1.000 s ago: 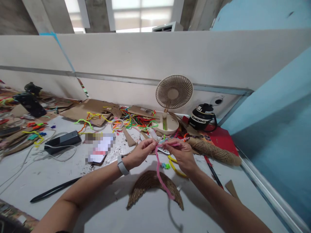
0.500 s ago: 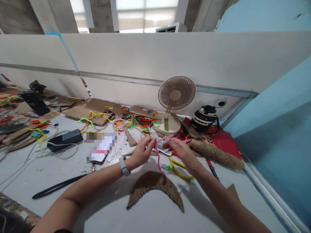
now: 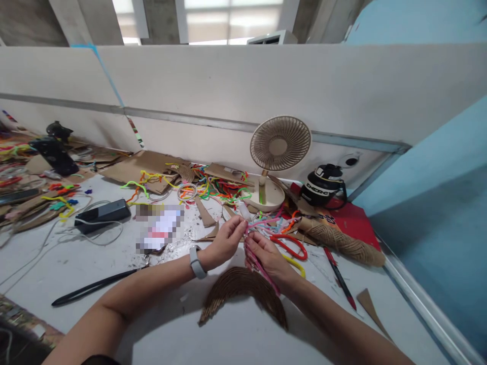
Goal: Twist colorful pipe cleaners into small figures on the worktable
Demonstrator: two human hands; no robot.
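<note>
Your left hand (image 3: 225, 244) and right hand (image 3: 269, 257) both had their grip closed on the pink strand (image 3: 272, 286), near the brown crescent (image 3: 228, 285) on the table (image 3: 162, 327). Its free tail might have snagged the crescent had your right fingers slackened

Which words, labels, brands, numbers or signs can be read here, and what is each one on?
"ENERGY": on the black jug.
Dark characters on the red sheet: turned and partly covered, not safely readable.
Phone screen: pixelated, unreadable.
Small marking near the jug's top: too small.
</note>
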